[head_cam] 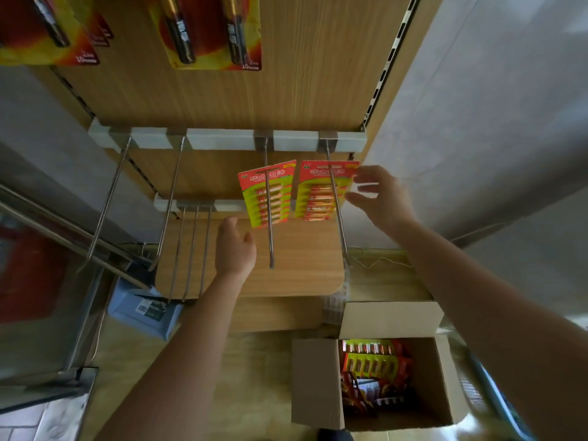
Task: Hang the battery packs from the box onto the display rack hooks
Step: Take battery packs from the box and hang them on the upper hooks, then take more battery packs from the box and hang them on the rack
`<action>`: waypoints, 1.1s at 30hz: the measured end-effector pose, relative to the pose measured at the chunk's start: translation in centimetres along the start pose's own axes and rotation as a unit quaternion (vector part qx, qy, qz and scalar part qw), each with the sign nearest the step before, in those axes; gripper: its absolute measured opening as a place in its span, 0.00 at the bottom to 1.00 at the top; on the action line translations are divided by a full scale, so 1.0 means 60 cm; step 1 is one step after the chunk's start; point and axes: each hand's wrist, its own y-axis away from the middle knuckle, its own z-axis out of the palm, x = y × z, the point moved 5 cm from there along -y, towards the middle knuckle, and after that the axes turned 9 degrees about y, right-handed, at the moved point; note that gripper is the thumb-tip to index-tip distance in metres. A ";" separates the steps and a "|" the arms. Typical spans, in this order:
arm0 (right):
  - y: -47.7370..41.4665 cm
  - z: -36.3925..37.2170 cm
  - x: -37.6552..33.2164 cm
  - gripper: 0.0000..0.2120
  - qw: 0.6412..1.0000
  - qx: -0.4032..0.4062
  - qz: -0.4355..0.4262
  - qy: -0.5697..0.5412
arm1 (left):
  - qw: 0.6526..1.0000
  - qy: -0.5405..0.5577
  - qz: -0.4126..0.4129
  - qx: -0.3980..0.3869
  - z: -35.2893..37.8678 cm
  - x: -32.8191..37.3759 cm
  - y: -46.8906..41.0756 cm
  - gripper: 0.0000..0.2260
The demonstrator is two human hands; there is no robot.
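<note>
Hanging on the display rack (222,106) are two red-and-green battery packs, each threaded on its own long metal hook. The left pack (266,194) sits on the third hook (269,211) from the left, tilted a little, and the right pack (324,190) sits on the fourth hook (336,205), just beside it. Both hooks stick out from a white rail (222,139) fixed across the wooden back panel.

The right hand (378,198) is at the right edge of the right pack, its grip spread wide with fingers fanned; the fingertips look to be touching or just off the card's edge (I cannot tell which). The left hand (234,246) is below and left of the left pack, its grip loose and open, pinching nothing, with the thumb near the pack's lower corner.

Two bare hooks (109,198) reach out from the rail's left half, and three more (191,249) hang from a lower rail. Larger yellow-and-red packs (206,30) hang higher up on the rack.

On the floor (254,361) at lower right stands an open cardboard box (318,383), flaps up, holding more battery packs (372,361) in a loose pile. A blue tray (143,310) lies on the floor to the left.
</note>
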 end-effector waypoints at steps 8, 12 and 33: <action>0.161 0.026 0.164 0.13 0.990 -0.065 0.122 0.025 | 0.986 -0.069 0.151 0.003 0.037 -0.008 0.153 0.09; 0.249 0.026 0.263 0.14 0.981 -0.110 0.150 0.057 | 0.977 -0.118 0.166 -0.062 0.102 -0.019 0.230 0.07; 0.425 0.088 0.779 0.14 0.939 -0.192 0.265 0.103 | 0.935 -0.189 0.056 -0.293 0.544 -0.290 0.443 0.06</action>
